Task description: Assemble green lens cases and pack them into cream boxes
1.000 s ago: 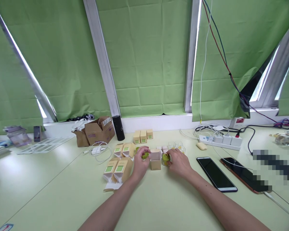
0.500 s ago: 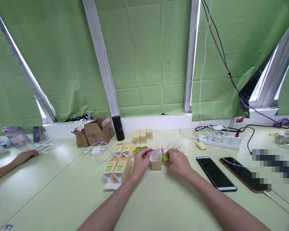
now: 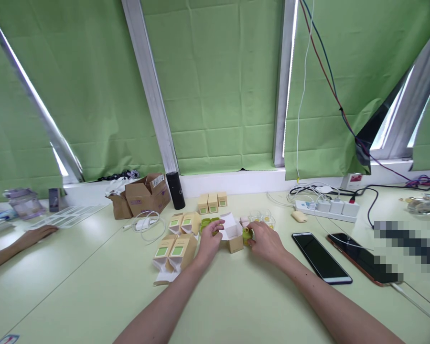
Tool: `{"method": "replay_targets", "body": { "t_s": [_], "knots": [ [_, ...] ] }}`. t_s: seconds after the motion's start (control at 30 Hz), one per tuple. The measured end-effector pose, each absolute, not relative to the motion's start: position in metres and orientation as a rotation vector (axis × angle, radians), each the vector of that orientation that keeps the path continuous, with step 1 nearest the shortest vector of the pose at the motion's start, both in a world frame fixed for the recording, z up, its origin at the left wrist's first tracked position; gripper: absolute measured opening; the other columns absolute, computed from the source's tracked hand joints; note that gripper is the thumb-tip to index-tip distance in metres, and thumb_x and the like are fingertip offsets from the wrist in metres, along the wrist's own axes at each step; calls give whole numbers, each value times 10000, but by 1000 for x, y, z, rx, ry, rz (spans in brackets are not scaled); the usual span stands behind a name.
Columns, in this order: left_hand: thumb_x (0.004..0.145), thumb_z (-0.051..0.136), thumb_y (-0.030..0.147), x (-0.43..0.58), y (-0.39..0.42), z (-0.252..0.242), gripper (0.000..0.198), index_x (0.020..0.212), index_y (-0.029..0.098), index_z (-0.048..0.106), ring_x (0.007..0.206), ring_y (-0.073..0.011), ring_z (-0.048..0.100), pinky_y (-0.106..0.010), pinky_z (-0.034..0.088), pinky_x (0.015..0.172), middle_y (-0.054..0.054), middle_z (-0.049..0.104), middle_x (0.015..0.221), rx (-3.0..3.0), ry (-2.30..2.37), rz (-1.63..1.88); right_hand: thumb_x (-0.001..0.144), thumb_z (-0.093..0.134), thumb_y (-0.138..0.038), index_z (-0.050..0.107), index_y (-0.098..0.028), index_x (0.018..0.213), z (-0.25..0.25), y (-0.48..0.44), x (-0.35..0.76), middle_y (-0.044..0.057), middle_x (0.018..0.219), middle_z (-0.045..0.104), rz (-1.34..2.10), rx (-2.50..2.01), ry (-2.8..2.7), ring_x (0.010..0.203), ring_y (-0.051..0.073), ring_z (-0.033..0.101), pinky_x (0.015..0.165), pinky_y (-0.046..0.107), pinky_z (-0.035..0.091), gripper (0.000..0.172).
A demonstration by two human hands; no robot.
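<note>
A small tan cardboard box [image 3: 235,242] stands in the middle of the table, tilted, its white flaps open. My left hand [image 3: 208,242] pinches the box's left flap. My right hand [image 3: 267,241] is closed on a small green-capped jar [image 3: 247,234] just right of the box. Green lids [image 3: 209,222] lie behind my left hand. Several tan boxes with green labels [image 3: 177,248] lie to the left, and three closed ones [image 3: 212,202] stand in a row further back. Small clear jars [image 3: 262,218] sit behind my right hand.
Two phones [image 3: 321,258] lie to the right, a white power strip [image 3: 326,209] with chargers and cables behind them. A brown carton [image 3: 146,194], a black cylinder [image 3: 175,189] and a white charger [image 3: 143,223] are at back left. Another person's hand [image 3: 36,234] rests at far left.
The small box has tipped and turned, its flaps now spread open under my left hand. My right hand stays on the green-capped jar. Another person's hand came in at far left.
</note>
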State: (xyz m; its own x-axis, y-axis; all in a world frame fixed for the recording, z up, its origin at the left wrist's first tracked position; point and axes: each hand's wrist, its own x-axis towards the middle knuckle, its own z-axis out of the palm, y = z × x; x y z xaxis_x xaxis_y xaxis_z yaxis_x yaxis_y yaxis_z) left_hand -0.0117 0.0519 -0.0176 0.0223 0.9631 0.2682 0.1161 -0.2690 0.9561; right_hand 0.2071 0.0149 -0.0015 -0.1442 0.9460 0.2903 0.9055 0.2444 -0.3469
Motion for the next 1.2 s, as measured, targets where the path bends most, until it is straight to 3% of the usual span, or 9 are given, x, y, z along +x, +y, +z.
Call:
{"method": "replay_targets", "body": {
  "t_s": [0.3, 0.53, 0.7, 0.8, 1.0, 1.2],
  "knots": [
    [576, 559, 49, -13, 56, -21, 576, 1122, 124, 729, 1025, -259, 704, -290, 522, 810, -129, 763, 1018, 1442, 1125, 1295, 824, 663, -91, 597, -202, 1084, -9, 20, 208, 83, 1046, 719, 220, -1708, -2091, 955, 237, 658, 652, 274, 298, 291],
    [589, 603, 67, -14, 58, -23, 543, 1107, 127, 753, 983, -265, 725, -310, 551, 815, -142, 772, 1061, 1427, 1110, 1294, 823, 649, -104, 604, -219, 1104, -11, 24, 213, 73, 1051, 713, 158, -1629, -1982, 954, 238, 649, 705, 284, 366, 307],
    [582, 557, 78, -14, 52, -19, 561, 1105, 117, 755, 991, -262, 724, -289, 534, 783, -127, 780, 1019, 1468, 1101, 1261, 894, 621, -271, 602, -235, 1191, 0, 28, 225, 65, 1061, 710, 112, -1460, -1653, 940, 243, 654, 787, 337, 458, 300],
    [570, 528, 82, -12, 48, -19, 557, 1076, 111, 760, 978, -255, 719, -275, 509, 751, -125, 781, 1005, 1511, 1090, 1246, 922, 586, -393, 587, -231, 1250, 8, 23, 226, 85, 1119, 706, 271, -1258, -1523, 859, 233, 664, 697, 335, 495, 366],
    [577, 530, 97, -9, 44, -17, 559, 1092, 123, 747, 972, -264, 725, -294, 513, 764, -135, 780, 1023, 1529, 994, 1198, 915, 596, -378, 597, -232, 1278, 16, 6, 210, 115, 1229, 696, 471, -995, -1561, 1046, 257, 668, 627, 287, 508, 391],
    [574, 529, 105, -8, 42, -13, 547, 1079, 130, 739, 991, -275, 721, -327, 520, 832, -132, 781, 1029, 1538, 948, 1188, 952, 567, -335, 590, -255, 1303, 13, 1, 204, 91, 1286, 682, 496, -954, -1703, 1025, 227, 673, 631, 279, 501, 361]
  ]
}}
